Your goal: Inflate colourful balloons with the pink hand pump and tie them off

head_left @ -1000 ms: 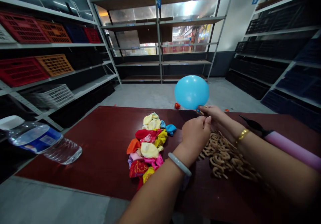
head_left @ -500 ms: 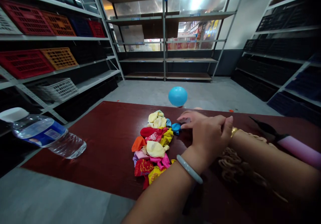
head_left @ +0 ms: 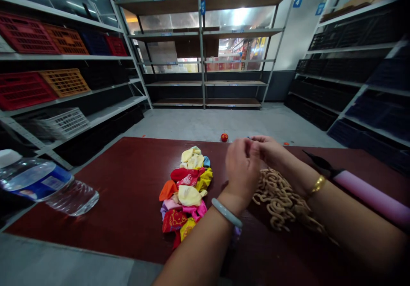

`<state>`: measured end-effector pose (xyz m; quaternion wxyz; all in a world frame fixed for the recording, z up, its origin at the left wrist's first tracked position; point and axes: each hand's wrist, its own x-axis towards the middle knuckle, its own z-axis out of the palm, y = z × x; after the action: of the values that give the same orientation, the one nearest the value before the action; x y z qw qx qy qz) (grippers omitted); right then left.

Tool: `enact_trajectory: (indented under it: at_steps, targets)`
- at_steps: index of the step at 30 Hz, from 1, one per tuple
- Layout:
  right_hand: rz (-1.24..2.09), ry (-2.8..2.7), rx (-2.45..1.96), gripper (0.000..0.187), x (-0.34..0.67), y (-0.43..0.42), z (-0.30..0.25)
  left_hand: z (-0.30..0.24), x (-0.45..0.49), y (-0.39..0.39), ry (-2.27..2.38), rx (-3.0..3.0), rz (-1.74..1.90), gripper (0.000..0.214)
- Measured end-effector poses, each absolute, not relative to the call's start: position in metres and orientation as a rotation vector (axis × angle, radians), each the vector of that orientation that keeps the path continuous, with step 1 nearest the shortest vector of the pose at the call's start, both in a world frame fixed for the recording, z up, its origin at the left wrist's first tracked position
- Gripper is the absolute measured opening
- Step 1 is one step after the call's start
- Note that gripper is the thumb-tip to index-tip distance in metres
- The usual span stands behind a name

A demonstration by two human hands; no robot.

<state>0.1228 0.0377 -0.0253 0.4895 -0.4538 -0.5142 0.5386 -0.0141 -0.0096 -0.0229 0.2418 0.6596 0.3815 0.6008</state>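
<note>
My left hand (head_left: pixel 241 166) and my right hand (head_left: pixel 268 149) meet fingertip to fingertip above the far part of the dark red table (head_left: pixel 128 183). Both are blurred, with curled fingers, and whatever lies between them is hidden. A jade bangle is on my left wrist and a gold one on my right. Left of my left hand lies a heap of flat coloured balloons (head_left: pixel 187 188). Under my right forearm is a pile of tan curled clips (head_left: pixel 278 202). No inflated balloon is in view.
A pink pump (head_left: pixel 371 197) with a black nozzle lies at the right. A water bottle (head_left: pixel 48 186) lies on its side at the table's left edge. A small red ball (head_left: pixel 224 137) sits on the floor beyond. Shelving with crates lines both sides.
The inflated blue balloon left my hands, drifted away and is now out of view. My right hand reached to the heap's flat blue balloon, now gone from there, then rejoined my left hand.
</note>
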Motion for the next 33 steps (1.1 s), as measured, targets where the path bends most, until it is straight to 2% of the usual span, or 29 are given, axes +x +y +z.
enact_trajectory:
  at_steps: [1, 3, 6, 10, 16, 21, 23, 27, 28, 29, 31, 33]
  targets:
    - [1.315, -1.227, -1.097, 0.031, 0.129, 0.033, -0.02, -0.025, -0.014, -0.005, 1.056, 1.661, 1.693, 0.03]
    - [1.346, -1.131, -1.074, 0.027, 0.138, 0.024, -0.011, -0.03, -0.011, 0.005, 0.973, 1.412, 1.648, 0.043]
    - [1.369, -1.027, -1.038, 0.028, 0.143, 0.012, 0.0, -0.036, -0.001, 0.01, 0.808, 1.144, 1.279, 0.053]
    - [1.314, -1.031, -1.065, 0.026, 0.147, 0.001, 0.005, -0.036, 0.007, -0.001, 0.549, 0.988, 0.916, 0.046]
    - [1.239, -1.094, -1.208, 0.029, 0.159, -0.008, 0.003, -0.039, 0.005, -0.006, 0.619, 1.052, 0.729, 0.034]
    - [1.144, -1.231, -1.374, 0.035, 0.181, -0.016, -0.001, -0.033, 0.0, -0.012, 0.52, 1.079, 0.499, 0.032]
    - [1.018, -1.323, -1.476, 0.041, 0.204, -0.026, -0.002, -0.028, -0.002, -0.015, 0.414, 0.978, 0.521, 0.027]
    - [0.561, -1.384, -1.786, 0.053, 0.278, -0.06, -0.015, -0.018, -0.007, -0.012, 0.301, 0.682, 0.758, 0.012]
    - [0.421, -1.403, -1.885, 0.055, 0.299, -0.069, -0.023, -0.016, -0.009, -0.01, 0.296, 0.63, 0.813, 0.013]
    - [0.103, -1.501, -2.087, 0.058, 0.32, -0.077, -0.033, -0.015, -0.01, -0.007, 0.293, 0.592, 0.857, 0.016]
    - [-0.016, -1.5, -2.224, 0.068, 0.355, -0.09, -0.057, -0.014, -0.012, -0.001, 0.295, 0.523, 0.934, 0.018]
    - [-0.203, -1.546, -2.329, 0.069, 0.378, -0.097, -0.08, -0.014, -0.015, 0.005, 0.296, 0.435, 1.001, 0.019]
